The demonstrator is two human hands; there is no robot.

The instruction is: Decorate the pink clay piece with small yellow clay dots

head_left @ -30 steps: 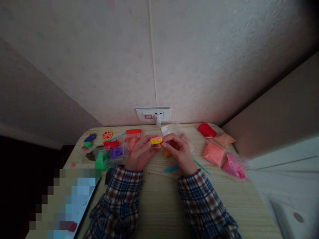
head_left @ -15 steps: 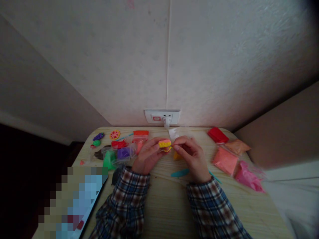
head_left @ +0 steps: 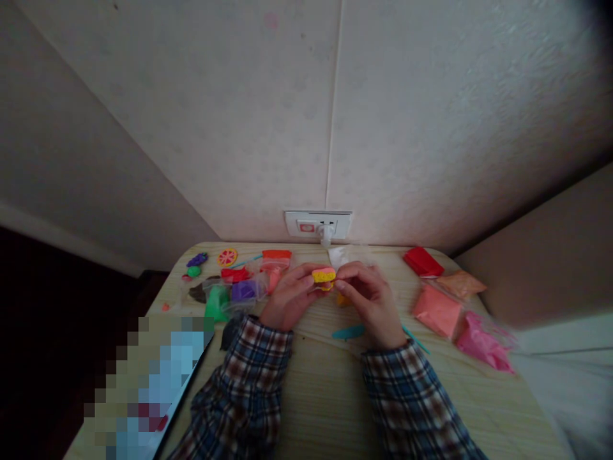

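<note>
My left hand (head_left: 291, 295) is closed around a small modelling-clay piece (head_left: 324, 275), pink on top with a bumpy yellow edge. A thin yellow clay strip (head_left: 327, 287) hangs just below that edge. At its right end, the thumb and forefinger of my right hand (head_left: 371, 300) are pinched together against the strip, close to the piece. Partly hidden behind the right hand lies a yellow-orange packet (head_left: 341, 299). Under the right wrist a teal clay knife (head_left: 348, 332) rests on the table.
Clay bags lie on the left, among them a green one (head_left: 218, 303) and a purple one (head_left: 244, 290), near a citrus-slice clay disc (head_left: 227, 257). Coral (head_left: 437, 310), red (head_left: 423, 262) and pink bags (head_left: 484, 342) lie right. A blurred-out screen (head_left: 163, 383) stands front left, a wall socket (head_left: 318, 225) behind.
The view has shifted slightly, so everything sits a little further right. My right fingertips have come closer to the clay piece, and less of the yellow strip shows between the hands.
</note>
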